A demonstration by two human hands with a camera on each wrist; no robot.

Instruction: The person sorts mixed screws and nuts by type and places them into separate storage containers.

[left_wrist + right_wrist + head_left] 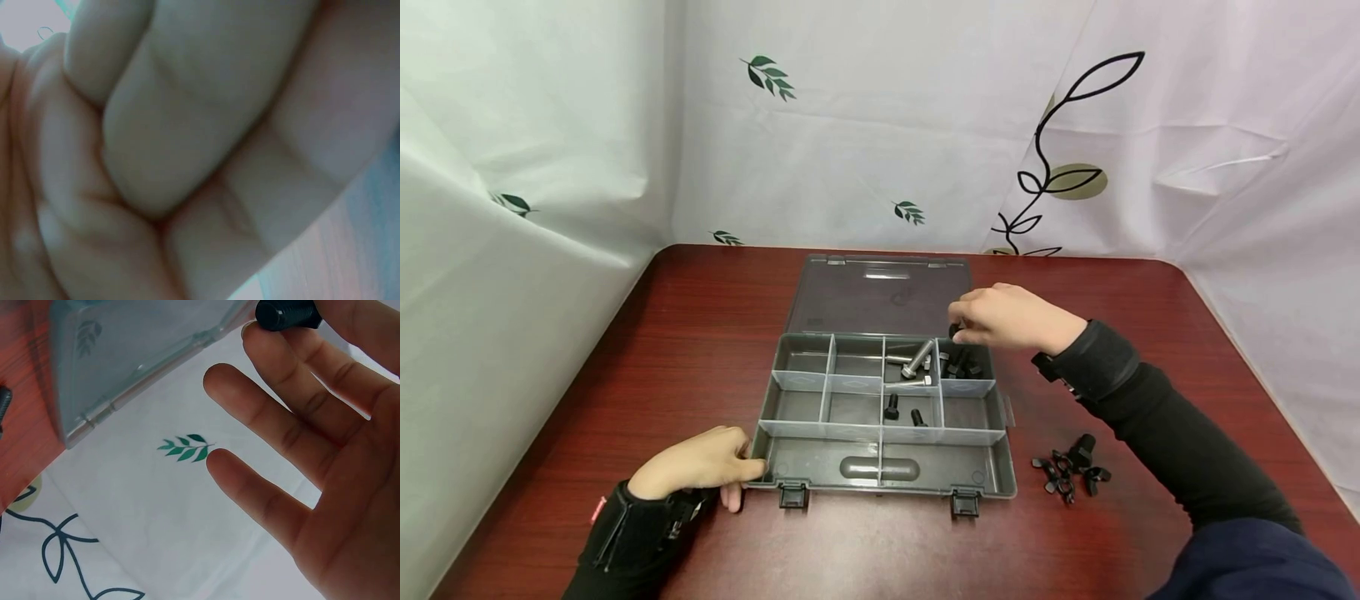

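Right hand [345, 464] with black ridged bolt [286, 314]

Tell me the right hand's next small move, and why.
Probably lower the black bolt into the back-right compartment: the right hand pinches it nearby, similar black pieces lie inside, and the left hand grips the box.

Curled fingers [181, 106], close up, fill most of view; streaked tabletop [337, 244] lower right.

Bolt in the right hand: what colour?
Black; the bolt shows best in the right wrist view.
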